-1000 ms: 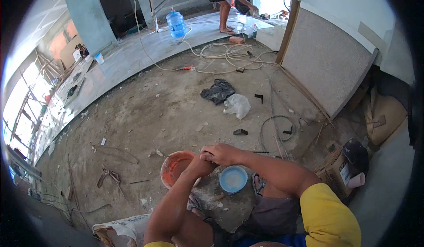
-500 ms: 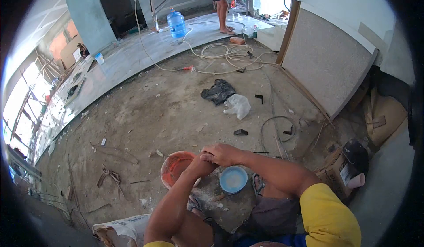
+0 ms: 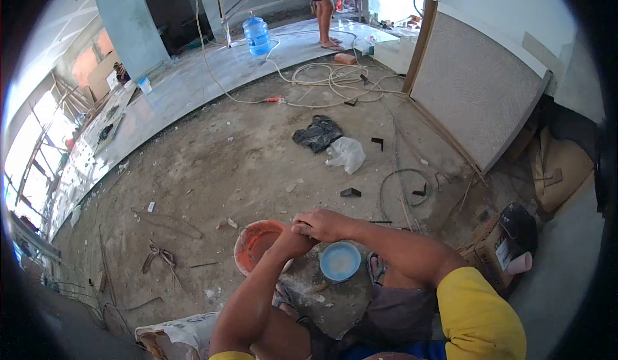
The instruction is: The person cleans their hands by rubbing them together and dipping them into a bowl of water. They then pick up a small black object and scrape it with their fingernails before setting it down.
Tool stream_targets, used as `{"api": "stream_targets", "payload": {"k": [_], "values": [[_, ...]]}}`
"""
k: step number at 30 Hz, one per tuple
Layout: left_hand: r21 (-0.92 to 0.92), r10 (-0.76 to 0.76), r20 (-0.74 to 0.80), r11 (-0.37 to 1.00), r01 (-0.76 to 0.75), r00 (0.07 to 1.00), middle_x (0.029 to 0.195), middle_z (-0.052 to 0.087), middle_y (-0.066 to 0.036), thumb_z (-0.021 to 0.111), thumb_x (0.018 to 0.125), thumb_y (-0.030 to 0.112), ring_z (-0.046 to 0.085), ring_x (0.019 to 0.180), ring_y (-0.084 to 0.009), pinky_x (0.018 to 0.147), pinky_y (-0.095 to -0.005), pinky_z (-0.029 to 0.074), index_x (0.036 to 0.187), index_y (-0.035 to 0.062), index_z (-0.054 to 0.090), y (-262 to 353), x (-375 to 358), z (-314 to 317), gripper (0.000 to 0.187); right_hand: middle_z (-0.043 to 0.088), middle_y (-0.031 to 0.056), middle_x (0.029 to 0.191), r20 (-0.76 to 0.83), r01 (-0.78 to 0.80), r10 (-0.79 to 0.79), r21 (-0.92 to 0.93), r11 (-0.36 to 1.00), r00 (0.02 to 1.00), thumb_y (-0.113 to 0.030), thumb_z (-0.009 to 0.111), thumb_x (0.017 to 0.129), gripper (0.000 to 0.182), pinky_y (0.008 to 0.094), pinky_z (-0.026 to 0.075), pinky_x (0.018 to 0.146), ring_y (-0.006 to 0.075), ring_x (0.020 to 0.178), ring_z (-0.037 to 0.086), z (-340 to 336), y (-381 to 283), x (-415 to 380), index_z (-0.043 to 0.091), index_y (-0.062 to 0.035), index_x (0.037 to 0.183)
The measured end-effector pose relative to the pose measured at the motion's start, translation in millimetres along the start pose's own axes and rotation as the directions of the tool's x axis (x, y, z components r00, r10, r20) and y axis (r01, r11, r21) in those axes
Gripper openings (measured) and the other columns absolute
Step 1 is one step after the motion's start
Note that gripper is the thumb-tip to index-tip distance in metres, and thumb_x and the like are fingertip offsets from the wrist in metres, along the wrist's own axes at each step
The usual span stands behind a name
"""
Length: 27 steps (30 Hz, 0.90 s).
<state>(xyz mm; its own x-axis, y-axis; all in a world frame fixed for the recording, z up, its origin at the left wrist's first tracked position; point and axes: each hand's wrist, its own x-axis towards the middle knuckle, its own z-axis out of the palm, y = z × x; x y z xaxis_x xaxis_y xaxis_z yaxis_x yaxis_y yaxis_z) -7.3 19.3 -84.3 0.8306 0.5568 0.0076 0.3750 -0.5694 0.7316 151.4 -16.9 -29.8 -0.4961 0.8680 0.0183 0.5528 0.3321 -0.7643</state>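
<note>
My right hand [image 3: 325, 223] lies across my left hand [image 3: 291, 242], the two clasped together above my knees. Neither holds any object. Just below them on the dusty floor stand an orange bucket [image 3: 255, 242] on the left and a small blue bowl [image 3: 340, 261] with pale contents on the right. My forearms run down to yellow sleeves at the bottom edge.
A black bag [image 3: 317, 132] and a white plastic bag [image 3: 347, 152] lie on the concrete ahead. Coiled cable [image 3: 328, 76], a water jug [image 3: 257, 34] and another person's legs [image 3: 325, 12] are at the back. A large board [image 3: 473, 86] leans at right, a cardboard box [image 3: 499, 244] beside me.
My hands have stayed still. The person at the back has straightened up from bending and stands nearer the doorway.
</note>
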Motion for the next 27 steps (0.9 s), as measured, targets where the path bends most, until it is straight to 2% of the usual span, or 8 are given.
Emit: {"api": "stream_targets", "payload": {"k": [2, 9, 12, 14, 18, 20, 24, 27], "values": [[0.112, 0.040, -0.006, 0.993, -0.039, 0.999, 0.102, 0.066, -0.015, 0.058, 0.088, 0.014, 0.062, 0.100, -0.0287, 0.085, -0.0403, 0.049, 0.097, 0.0046, 0.066, 1, 0, 0, 0.015, 0.065, 0.0207, 0.102, -0.016, 0.029, -0.029, -0.007, 1.000, 0.999, -0.049, 0.042, 0.096, 0.050, 0.0455, 0.047, 0.083, 0.0390, 0.098, 0.061, 3, 5, 1, 0.059, -0.0032, 0.108], [0.091, -0.002, 0.004, 0.996, 0.002, 1.000, 0.100, 0.067, -0.014, 0.059, 0.088, 0.015, 0.063, 0.097, -0.0283, 0.084, -0.0386, 0.049, 0.097, 0.0053, 0.066, 8, -2, -3, 0.015, 0.064, 0.0214, 0.102, -0.026, 0.020, -0.020, 0.002, 1.000, 0.999, -0.048, 0.043, 0.096, 0.049, 0.0449, 0.047, 0.083, 0.0397, 0.097, 0.061, 2, 3, 0, 0.059, -0.0028, 0.107], [0.150, 0.090, -0.041, 0.985, -0.083, 0.995, 0.098, 0.068, -0.013, 0.059, 0.088, 0.015, 0.063, 0.095, -0.0284, 0.082, -0.0388, 0.050, 0.095, 0.0055, 0.066, 1, -1, 1, 0.014, 0.064, 0.0218, 0.102, -0.017, 0.021, -0.021, 0.015, 1.000, 1.000, -0.049, 0.043, 0.096, 0.050, 0.0452, 0.047, 0.083, 0.0401, 0.097, 0.061, 2, 1, 0, 0.058, -0.0028, 0.107], [0.062, 0.019, -0.021, 0.998, -0.018, 1.000, 0.100, 0.067, -0.013, 0.059, 0.087, 0.015, 0.063, 0.096, -0.0287, 0.082, -0.0397, 0.050, 0.097, 0.0051, 0.066, 8, -3, -4, 0.015, 0.064, 0.0218, 0.101, -0.015, 0.028, -0.028, 0.020, 0.999, 1.000, -0.049, 0.042, 0.096, 0.050, 0.0454, 0.047, 0.082, 0.0402, 0.096, 0.061, 3, 4, 0, 0.058, -0.0029, 0.107], [0.131, 0.049, -0.026, 0.990, -0.045, 0.998, 0.103, 0.067, -0.013, 0.060, 0.087, 0.015, 0.063, 0.097, -0.0288, 0.082, -0.0400, 0.050, 0.099, 0.0050, 0.066, -3, -2, 1, 0.016, 0.064, 0.0219, 0.102, 0.004, -0.011, 0.011, -0.006, 1.000, 1.000, -0.048, 0.042, 0.096, 0.049, 0.0456, 0.047, 0.082, 0.0403, 0.096, 0.061, 2, 3, 0, 0.058, -0.0033, 0.107], [0.075, -0.004, -0.020, 0.997, 0.006, 1.000, 0.105, 0.066, -0.013, 0.062, 0.086, 0.016, 0.062, 0.099, -0.0289, 0.083, -0.0401, 0.050, 0.100, 0.0061, 0.066, 2, -2, -1, 0.018, 0.064, 0.0221, 0.101, 0.008, -0.018, 0.018, -0.003, 1.000, 1.000, -0.048, 0.042, 0.096, 0.049, 0.0462, 0.046, 0.081, 0.0405, 0.095, 0.061, 3, 4, 1, 0.059, -0.0036, 0.107], [0.106, 0.001, -0.041, 0.994, 0.003, 0.999, 0.105, 0.066, -0.014, 0.062, 0.086, 0.017, 0.062, 0.099, -0.0298, 0.084, -0.0410, 0.050, 0.100, 0.0066, 0.066, 6, -2, -2, 0.018, 0.064, 0.0223, 0.100, -0.022, 0.015, -0.014, 0.025, 1.000, 1.000, -0.048, 0.043, 0.096, 0.049, 0.0470, 0.046, 0.082, 0.0408, 0.095, 0.061, 3, 3, 0, 0.059, -0.0033, 0.108], [0.108, -0.049, 0.013, 0.993, 0.047, 0.999, 0.106, 0.066, -0.014, 0.062, 0.086, 0.017, 0.061, 0.100, -0.0307, 0.085, -0.0418, 0.049, 0.101, 0.0065, 0.066, 4, -1, -2, 0.018, 0.065, 0.0222, 0.099, -0.013, -0.013, 0.013, -0.003, 1.000, 1.000, -0.048, 0.043, 0.096, 0.049, 0.0473, 0.046, 0.081, 0.0411, 0.094, 0.061, 1, 1, -1, 0.059, -0.0035, 0.108]]}}
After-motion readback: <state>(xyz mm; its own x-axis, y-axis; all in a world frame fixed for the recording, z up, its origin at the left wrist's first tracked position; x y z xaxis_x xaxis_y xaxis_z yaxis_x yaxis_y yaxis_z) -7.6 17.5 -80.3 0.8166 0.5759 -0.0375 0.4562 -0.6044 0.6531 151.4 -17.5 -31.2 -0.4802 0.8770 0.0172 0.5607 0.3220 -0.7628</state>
